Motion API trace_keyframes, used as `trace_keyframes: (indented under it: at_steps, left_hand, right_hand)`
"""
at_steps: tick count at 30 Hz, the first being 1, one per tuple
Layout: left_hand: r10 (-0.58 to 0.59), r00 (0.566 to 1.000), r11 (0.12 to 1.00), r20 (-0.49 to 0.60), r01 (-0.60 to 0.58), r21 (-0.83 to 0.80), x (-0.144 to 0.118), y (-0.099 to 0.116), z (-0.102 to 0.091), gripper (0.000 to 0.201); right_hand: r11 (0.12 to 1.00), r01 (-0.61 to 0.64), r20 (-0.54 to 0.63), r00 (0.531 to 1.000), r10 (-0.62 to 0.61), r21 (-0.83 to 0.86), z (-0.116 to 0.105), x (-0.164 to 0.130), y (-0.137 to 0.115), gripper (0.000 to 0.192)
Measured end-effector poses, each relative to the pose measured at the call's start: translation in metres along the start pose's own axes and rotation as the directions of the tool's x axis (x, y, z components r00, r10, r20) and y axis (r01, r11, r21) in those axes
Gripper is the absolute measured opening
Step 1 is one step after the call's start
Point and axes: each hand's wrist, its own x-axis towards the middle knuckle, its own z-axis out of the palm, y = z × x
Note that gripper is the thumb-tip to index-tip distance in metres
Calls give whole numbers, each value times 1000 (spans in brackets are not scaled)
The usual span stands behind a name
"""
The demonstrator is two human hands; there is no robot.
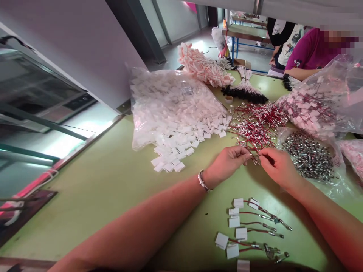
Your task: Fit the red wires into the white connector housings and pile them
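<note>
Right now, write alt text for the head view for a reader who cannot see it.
Two bare hands, left hand and right hand, meet over a green table, pinching red wires at the edge of a tangled pile. White blocks spill from a bag behind; finished pieces lie in a row nearer the viewer, and seated people work at the far end.

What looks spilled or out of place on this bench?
White blocks have spilled out of the open plastic bag onto the green table. The red wires lie in a loose tangle. Nothing looks damaged.
</note>
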Motion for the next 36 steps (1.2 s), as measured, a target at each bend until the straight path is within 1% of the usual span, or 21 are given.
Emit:
trace_keyframes:
  at_steps: [2,5,7,9,12,15,18,20,24,26,28,30,31,32,34,35,36]
  left_hand:
    - [-3,1000,1000,20,2,12,0,-1,0,24]
    - [5,1000,999,28,-6,36,1,-2,-1,22]
    - [4,1000,998,31,-6,58,1,-1,-1,21]
    - [-4,999,997,52,0,72,1,-1,0,22]
    - [-2,997,998,73,-3,69,-1,0,2,24]
    - [15,998,999,61,-18,44,-3,1,5,24]
    - [15,999,999,41,-16,34,-4,2,6,23]
    - [10,999,999,42,-12,43,-3,2,5,22]
    - [31,998,996,53,-35,86,-2,1,2,22]
    - [99,993,982,69,-108,157,-3,0,1,19]
    - [212,969,929,127,-240,282,-5,-1,-1,16]
    - [319,925,831,208,-378,408,-8,-3,-1,16]
    - [351,905,779,241,-425,461,-9,-4,-1,18]
    - [365,893,735,262,-449,508,-9,-6,0,19]
    - [343,897,670,280,-443,596,-9,-7,2,22]
    - [312,904,641,292,-427,637,-9,-6,4,23]
    - [277,910,615,307,-414,671,-10,-5,6,23]
  right_hand:
    - [999,-19,-8,1000,19,30,0,-1,0,13]
    - [999,11,49,999,-13,35,2,-1,-1,15]
    - [999,36,63,997,-38,35,2,-1,-1,17]
    - [998,47,49,998,-48,29,0,-1,-1,17]
    - [999,27,16,999,-28,28,-2,-1,-1,16]
    - [1000,18,27,999,-18,21,0,-3,-2,16]
    - [999,-27,-20,999,28,24,4,-5,-3,15]
    - [999,-34,-23,999,35,32,4,-5,-2,15]
    - [998,-21,72,997,16,62,-1,-3,-3,16]
    - [987,-87,160,985,64,139,-5,-3,-4,16]
    - [959,-192,275,952,131,210,-8,-4,-7,17]
    - [929,-283,357,915,187,237,-9,-5,-8,18]
    - [921,-312,383,900,208,233,-10,-5,-8,19]
    - [918,-331,409,885,223,216,-11,-4,-8,20]
    - [935,-328,453,859,237,133,-16,-2,-5,21]
    - [952,-300,452,860,240,66,-19,0,-2,21]
    - [966,-260,422,874,241,-13,-22,1,1,21]
